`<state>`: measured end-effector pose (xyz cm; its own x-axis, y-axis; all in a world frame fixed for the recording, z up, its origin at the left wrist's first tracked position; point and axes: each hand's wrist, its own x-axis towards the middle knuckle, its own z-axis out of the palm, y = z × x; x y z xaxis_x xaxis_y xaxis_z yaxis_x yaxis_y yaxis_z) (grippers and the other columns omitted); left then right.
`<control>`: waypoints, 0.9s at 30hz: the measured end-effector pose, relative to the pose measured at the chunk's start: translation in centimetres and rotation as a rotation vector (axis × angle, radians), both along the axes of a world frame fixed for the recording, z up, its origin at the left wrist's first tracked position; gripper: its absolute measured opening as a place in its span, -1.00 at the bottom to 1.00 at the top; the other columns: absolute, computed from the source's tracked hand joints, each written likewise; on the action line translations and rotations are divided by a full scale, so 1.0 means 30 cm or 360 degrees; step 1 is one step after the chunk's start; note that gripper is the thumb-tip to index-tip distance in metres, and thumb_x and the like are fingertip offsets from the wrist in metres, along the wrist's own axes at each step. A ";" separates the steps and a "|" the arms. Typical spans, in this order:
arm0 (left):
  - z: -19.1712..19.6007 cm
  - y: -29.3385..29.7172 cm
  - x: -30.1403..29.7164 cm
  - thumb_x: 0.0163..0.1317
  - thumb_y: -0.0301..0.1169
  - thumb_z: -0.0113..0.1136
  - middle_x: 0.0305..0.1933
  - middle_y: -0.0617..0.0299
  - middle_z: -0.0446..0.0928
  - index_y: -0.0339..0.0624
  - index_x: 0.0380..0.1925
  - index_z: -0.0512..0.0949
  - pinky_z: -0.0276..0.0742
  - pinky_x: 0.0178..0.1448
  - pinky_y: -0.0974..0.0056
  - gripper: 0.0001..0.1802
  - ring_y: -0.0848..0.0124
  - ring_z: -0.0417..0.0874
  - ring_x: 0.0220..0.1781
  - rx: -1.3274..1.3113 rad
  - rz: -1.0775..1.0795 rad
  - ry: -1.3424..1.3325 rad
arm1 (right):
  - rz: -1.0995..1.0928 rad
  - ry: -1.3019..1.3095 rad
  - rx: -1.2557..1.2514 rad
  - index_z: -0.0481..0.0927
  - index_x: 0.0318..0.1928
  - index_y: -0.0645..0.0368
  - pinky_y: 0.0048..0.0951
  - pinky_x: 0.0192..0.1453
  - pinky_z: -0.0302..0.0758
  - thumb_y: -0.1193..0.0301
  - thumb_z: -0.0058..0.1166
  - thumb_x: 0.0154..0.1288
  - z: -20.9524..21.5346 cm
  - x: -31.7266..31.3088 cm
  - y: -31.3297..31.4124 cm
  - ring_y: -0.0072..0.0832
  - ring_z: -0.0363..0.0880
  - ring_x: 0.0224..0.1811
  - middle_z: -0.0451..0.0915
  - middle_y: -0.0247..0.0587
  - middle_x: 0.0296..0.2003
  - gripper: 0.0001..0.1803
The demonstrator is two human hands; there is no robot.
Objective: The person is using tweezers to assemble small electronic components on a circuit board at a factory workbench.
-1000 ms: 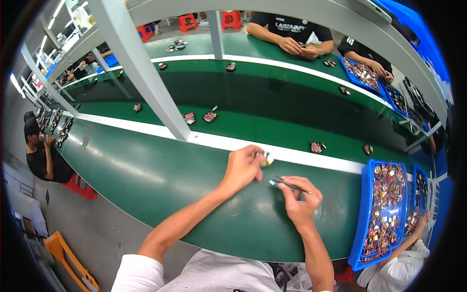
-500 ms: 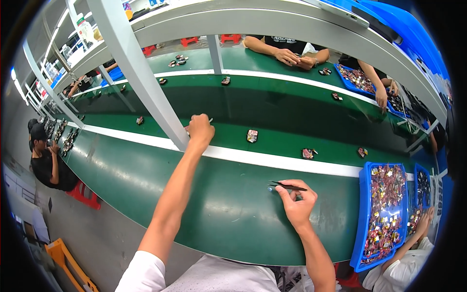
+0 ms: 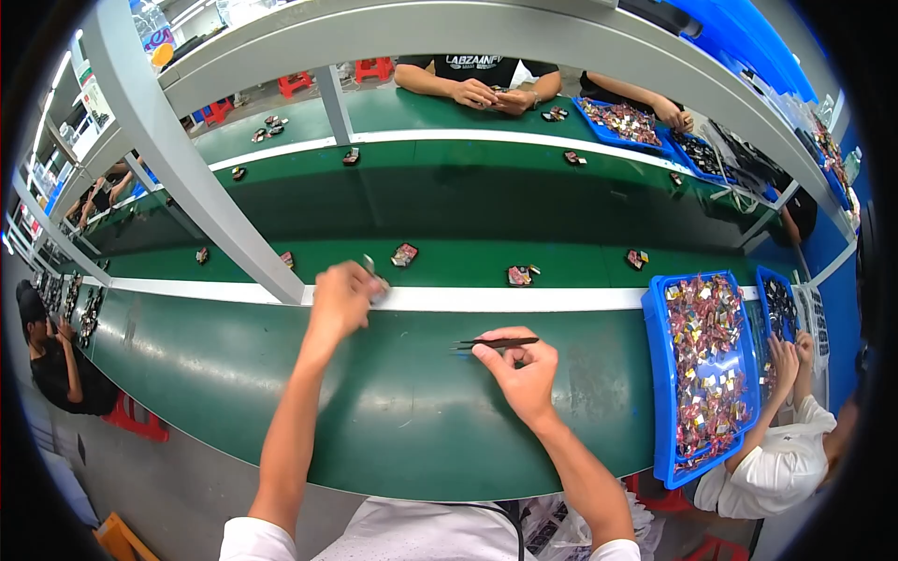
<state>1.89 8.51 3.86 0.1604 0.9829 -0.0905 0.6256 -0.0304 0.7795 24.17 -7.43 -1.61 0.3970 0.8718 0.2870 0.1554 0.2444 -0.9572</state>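
My left hand [image 3: 340,297] is over the white rail at the near edge of the green belt. Its fingers are closed on a small greyish piece, too smeared by motion to name, with a pale tip sticking up. In my right hand [image 3: 526,376] is a pair of black tweezers [image 3: 510,343], pinched between thumb and fingers and pointing left above the green tabletop [image 3: 412,425]. Just beyond my left hand, a small black part with red and white pieces [image 3: 404,254] lies on the belt. Similar parts [image 3: 520,275] [image 3: 636,258] lie farther right.
A blue tray [image 3: 662,393] heaped with small red, white and yellow pieces stands at the right. A grey post [image 3: 192,159] slants down left of my left hand, below an overhead shelf [image 3: 393,39]. Co-workers sit across the belt, at right and at far left.
My left hand has come back from the belt toward me, carrying a small piece. My right hand keeps hold of the tweezers. The whole view has swung to the right.
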 end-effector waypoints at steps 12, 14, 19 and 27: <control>-0.140 -0.260 0.043 0.44 -0.49 0.19 -0.20 0.15 0.74 -0.42 -0.11 0.69 0.60 -0.15 0.40 -0.80 0.52 0.70 -0.26 0.0129 -0.0450 -0.0538 | 0.0213 0.0122 -0.0149 0.68 -0.23 0.32 -0.72 -0.54 0.14 0.64 0.40 0.21 0.015 -0.010 -0.010 -0.89 0.25 -0.60 0.59 -0.49 -0.49 -0.85; -0.152 -0.266 0.050 0.42 -0.49 0.21 -0.22 0.12 0.73 -0.40 -0.11 0.69 0.56 -0.24 0.38 -0.81 0.49 0.68 -0.33 0.0194 -0.0480 -0.0485 | 0.0223 0.0053 -0.0174 0.67 -0.23 0.32 -0.72 -0.53 0.15 0.64 0.39 0.21 0.010 -0.012 -0.013 -0.89 0.27 -0.60 0.58 -0.48 -0.49 -0.85; -0.112 -0.295 0.070 0.35 -0.53 0.27 -0.33 0.09 0.67 -0.37 -0.18 0.68 0.42 -0.42 0.30 -0.87 0.44 0.51 -0.53 0.0357 -0.0568 -0.0377 | 0.0191 -0.0162 -0.0207 0.69 -0.25 0.32 -0.69 -0.55 0.06 0.65 0.40 0.18 0.006 -0.016 -0.018 -0.89 0.21 -0.64 0.45 -0.58 -0.63 -0.85; -0.134 -0.305 0.078 0.33 -0.55 0.28 -0.36 0.09 0.65 -0.35 -0.19 0.66 0.41 -0.43 0.29 -0.90 0.41 0.51 -0.54 0.0461 -0.0571 -0.0428 | 0.0161 -0.0082 -0.0233 0.74 -0.25 0.28 -0.65 -0.58 -0.01 0.58 0.45 0.17 -0.006 -0.028 -0.014 -0.88 0.12 -0.67 0.34 -0.65 -0.69 -0.85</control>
